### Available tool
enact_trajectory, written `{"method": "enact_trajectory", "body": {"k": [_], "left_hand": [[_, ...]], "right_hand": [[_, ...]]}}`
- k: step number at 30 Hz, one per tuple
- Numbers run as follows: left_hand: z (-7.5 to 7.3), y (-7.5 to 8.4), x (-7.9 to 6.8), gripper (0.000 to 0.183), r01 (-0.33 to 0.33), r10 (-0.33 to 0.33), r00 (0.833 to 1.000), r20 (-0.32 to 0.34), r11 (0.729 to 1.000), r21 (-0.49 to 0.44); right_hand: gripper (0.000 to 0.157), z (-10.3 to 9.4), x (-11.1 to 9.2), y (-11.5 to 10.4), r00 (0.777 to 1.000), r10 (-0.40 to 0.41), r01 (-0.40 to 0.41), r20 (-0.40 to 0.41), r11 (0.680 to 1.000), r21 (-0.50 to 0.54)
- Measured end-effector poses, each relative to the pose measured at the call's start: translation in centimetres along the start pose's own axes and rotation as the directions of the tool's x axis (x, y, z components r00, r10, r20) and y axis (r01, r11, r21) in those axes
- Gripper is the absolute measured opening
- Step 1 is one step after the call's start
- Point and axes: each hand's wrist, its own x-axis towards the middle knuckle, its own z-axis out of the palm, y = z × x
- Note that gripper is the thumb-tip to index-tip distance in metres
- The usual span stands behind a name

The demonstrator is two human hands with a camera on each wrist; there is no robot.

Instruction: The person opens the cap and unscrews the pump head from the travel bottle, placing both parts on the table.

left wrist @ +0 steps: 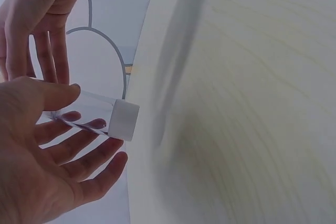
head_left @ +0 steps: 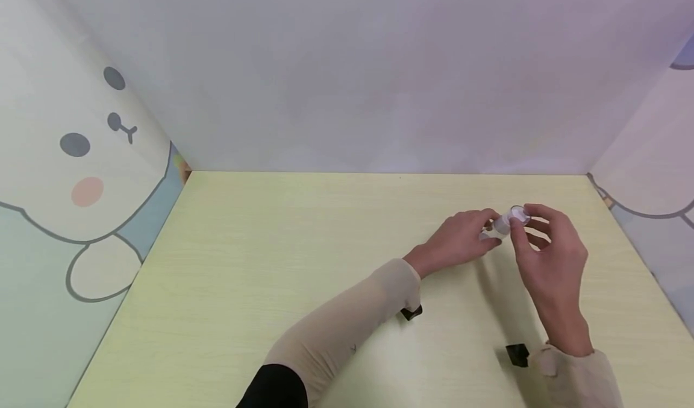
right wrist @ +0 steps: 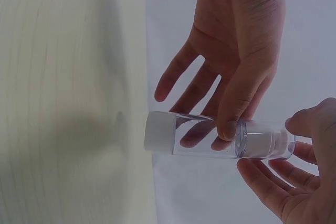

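Above the right side of the table, both hands hold a small clear cylindrical bottle tilted in the air. One end is a white base or cap; the other has a transparent cap over a white inner part. My left hand grips the clear body between thumb and fingers. The thumb presses near the ring where body and cap meet. With thumb and fingertips, my right hand pinches the transparent cap end. In the left wrist view, the white end points away from both hands.
A pale wood-grain table lies below, with the hands' shadows on it. A plain light wall panel stands at the back. Cartoon-printed panels flank the sides. Small dark pieces sit at the sleeve cuffs.
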Motion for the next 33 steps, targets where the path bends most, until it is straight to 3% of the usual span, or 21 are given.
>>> {"method": "enact_trajectory", "body": {"k": [15,27,33], "left_hand": [[-1.0,-0.6,-1.9,0.037,-0.021,0.011,0.998,-0.069,0.988,-0.153],[-1.7,-0.7,-4.4,0.04,-0.088,0.056,0.984,-0.17,0.978,-0.187],[-2.1,-0.6,-6.1,0.043,-0.086,0.04,0.978,-0.205,0.972,-0.219]], "right_hand": [[0.036,-0.1,-0.1,-0.3,1.0,-0.019,0.018,0.021,0.998,0.057],[0.049,0.2,-0.3,-0.9,0.986,-0.129,0.099,0.103,0.963,0.25],[0.047,0.5,-0.6,-1.6,0.984,-0.13,0.076,0.125,0.927,0.368]]}}
